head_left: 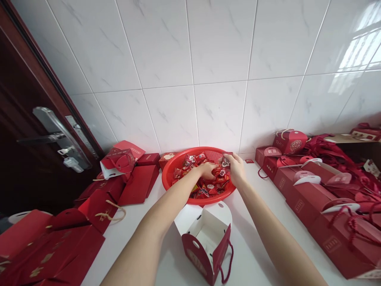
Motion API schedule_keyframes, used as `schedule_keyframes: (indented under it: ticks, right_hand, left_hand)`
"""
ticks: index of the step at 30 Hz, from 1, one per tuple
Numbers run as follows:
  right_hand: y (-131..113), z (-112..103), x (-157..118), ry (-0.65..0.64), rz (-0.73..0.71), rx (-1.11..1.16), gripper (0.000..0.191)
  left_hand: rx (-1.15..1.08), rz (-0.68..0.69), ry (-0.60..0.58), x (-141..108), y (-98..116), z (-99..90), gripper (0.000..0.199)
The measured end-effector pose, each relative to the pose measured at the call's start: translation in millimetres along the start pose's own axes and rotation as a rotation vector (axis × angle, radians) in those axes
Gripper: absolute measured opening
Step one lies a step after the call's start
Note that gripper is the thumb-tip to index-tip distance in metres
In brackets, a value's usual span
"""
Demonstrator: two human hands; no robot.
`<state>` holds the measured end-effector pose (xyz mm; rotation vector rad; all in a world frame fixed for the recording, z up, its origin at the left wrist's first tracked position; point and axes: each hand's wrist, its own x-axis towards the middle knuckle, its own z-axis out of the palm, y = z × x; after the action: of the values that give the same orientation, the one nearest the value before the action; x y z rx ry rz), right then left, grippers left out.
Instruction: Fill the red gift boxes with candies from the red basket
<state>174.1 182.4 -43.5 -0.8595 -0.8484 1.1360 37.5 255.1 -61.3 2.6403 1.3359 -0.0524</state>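
Observation:
A red plastic basket [178, 155] full of wrapped candies [205, 190] stands against the tiled wall. My left hand [209, 170] reaches down among the candies, its fingers curled around something partly hidden by the hand. At the basket's right rim, my right hand [236, 167] pinches a red-and-white candy packet [226, 161] between thumb and fingers. Between my forearms, in front of the basket, an open red gift box [205, 242] with a white inside and a cord handle sits on the white table. No candy shows in the visible part of its inside.
Red gift boxes [312, 186] stand in rows along the right. More red boxes and bags [65, 246] are heaped at the left, beside a dark door [24, 119] with keys in its lock. A small red packet [249, 161] lies near the wall.

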Motion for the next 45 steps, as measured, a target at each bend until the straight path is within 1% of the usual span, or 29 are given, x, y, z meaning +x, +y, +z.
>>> schedule_keyframes:
  ticks: [2, 3, 4, 7, 10, 13, 15, 17, 21, 26, 29, 33, 37, 39, 42, 44, 45]
  right_hand:
    - [1, 0, 2, 0.001, -0.001, -0.002, 0.015]
    - [1, 0, 2, 0.005, 0.0, -0.005, 0.015]
    - [2, 0, 3, 0.009, 0.002, -0.009, 0.015]
    - [2, 0, 3, 0.018, 0.01, -0.006, 0.015]
    - [1, 0, 2, 0.013, 0.015, -0.001, 0.015]
    - [1, 0, 1, 0.01, 0.014, 0.001, 0.014]
    - [2, -1, 2, 0.007, 0.006, -0.003, 0.015]
    - [2, -1, 2, 0.001, -0.003, -0.009, 0.015]
    - [4, -1, 4, -0.017, -0.009, -0.004, 0.017]
    - [7, 0, 5, 0.011, -0.018, 0.004, 0.018]
    - [8, 0, 6, 0.018, -0.015, 0.003, 0.019]
    - [7, -1, 6, -0.004, -0.001, -0.012, 0.017]
    - [6, -2, 5, -0.086, 0.021, -0.046, 0.014]
    - [6, -2, 5, -0.11, 0.01, -0.045, 0.015]
    - [6, -3, 5, -0.069, -0.025, -0.023, 0.016]
    - [7, -3, 6, -0.024, -0.046, 0.003, 0.018]
    - [7, -3, 6, -0.008, -0.051, 0.018, 0.019]
  left_hand:
    - [-0.066, 0.008, -0.008, 3, -4, 2.9, 0.024]
    - [-0.1, 0.01, -0.012, 3, -5, 4.1, 0.018]
    - [-0.131, 0.011, -0.017, 4, -6, 5.1, 0.016]
    - [-0.223, -0.002, -0.034, 3, -9, 6.1, 0.02]
    - [-0.326, -0.036, -0.053, -1, -12, 2.8, 0.028]
    - [-0.449, -0.081, -0.054, -7, -17, -4.2, 0.026]
    - [-0.541, -0.096, -0.025, -11, -20, -9.2, 0.021]
    - [-0.634, -0.089, 0.028, -15, -23, -13.6, 0.017]
    - [-0.777, -0.043, 0.149, -17, -23, -19.6, 0.021]
    - [-0.914, -0.017, 0.268, -21, -12, -28.8, 0.022]
    - [-1.053, -0.024, 0.296, -26, -3, -35.3, 0.021]
    - [-1.126, -0.044, 0.258, -29, 2, -38.7, 0.019]
    - [-1.136, -0.091, 0.236, -28, 2, -36.6, 0.016]
    - [-1.163, -0.088, 0.222, -27, 1, -34.7, 0.015]
    - [-1.186, -0.065, 0.122, -25, 1, -29.7, 0.02]
    - [-1.11, -0.055, 0.019, -23, 3, -24.1, 0.023]
    - [-1.027, -0.054, -0.028, -22, 4, -20.7, 0.022]
